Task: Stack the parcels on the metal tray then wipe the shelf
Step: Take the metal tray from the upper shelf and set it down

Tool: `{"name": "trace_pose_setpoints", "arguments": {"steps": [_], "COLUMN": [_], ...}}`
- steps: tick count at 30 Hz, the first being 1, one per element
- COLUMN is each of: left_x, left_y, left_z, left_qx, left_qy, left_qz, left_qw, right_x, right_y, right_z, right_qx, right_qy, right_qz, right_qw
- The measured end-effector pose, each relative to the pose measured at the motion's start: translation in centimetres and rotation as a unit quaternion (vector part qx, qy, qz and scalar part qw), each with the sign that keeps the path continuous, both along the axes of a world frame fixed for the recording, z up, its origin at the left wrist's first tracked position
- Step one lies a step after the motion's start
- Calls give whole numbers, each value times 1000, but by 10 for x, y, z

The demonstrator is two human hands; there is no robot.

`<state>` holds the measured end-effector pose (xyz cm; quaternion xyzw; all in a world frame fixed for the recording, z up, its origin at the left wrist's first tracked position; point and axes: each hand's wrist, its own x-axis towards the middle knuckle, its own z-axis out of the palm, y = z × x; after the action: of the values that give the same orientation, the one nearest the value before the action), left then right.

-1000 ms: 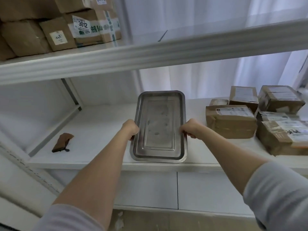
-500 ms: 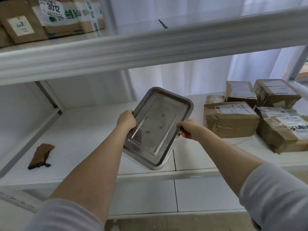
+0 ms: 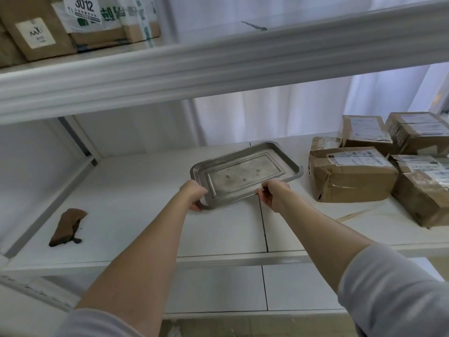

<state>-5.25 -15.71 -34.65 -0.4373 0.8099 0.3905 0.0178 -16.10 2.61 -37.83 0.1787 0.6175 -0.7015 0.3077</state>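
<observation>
Tray (image 3: 245, 173) swung crosswise over white shelf (image 3: 136, 195).

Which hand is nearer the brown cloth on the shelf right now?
Left. The left hand grips the metal tray at its near-left corner, the brown cloth lying well off to its left. The right hand grips the tray's near edge, farther from the cloth.

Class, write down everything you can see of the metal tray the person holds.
The rectangular silver metal tray has rounded corners, a raised rim and a stepped inner panel. Its dull base shows dark spots and holds nothing. It lies slanted low over the white shelf, left of the brown taped parcel, apart from it. The left hand grips its near left corner; the right hand pinches its near edge.
</observation>
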Motion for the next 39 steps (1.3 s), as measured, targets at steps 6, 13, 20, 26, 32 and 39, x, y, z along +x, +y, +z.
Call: {"name": "trace_pose_setpoints", "arguments": {"steps": [6,13,20,26,32,39], "left_x": [-4,-14,-22,-27,-26,-37], "left_y": [-10,-37,-30,-41,-31,-22], "left_z": [-15,-19,-16,-25,-24,-29], "left_qx": [37,-2,-63,-64,-90,-118], "left_qy": [77,91,55,39,-7,-89], "left_qz": [56,70,57,44,24,-32], "left_qw": [995,993,995,996,996,989], "right_x": [-2,-8,-29,-30,-25,-18], "right_y": [-3,8,8,10,15,10], "right_z": [-3,-1,-14,-13,-7,0], "right_qx": [-6,6,130,313,440,506], "right_qy": [2,16,32,131,195,212], "right_qz": [32,2,7,105,200,231], "right_qw": [999,1000,991,935,853,803]}}
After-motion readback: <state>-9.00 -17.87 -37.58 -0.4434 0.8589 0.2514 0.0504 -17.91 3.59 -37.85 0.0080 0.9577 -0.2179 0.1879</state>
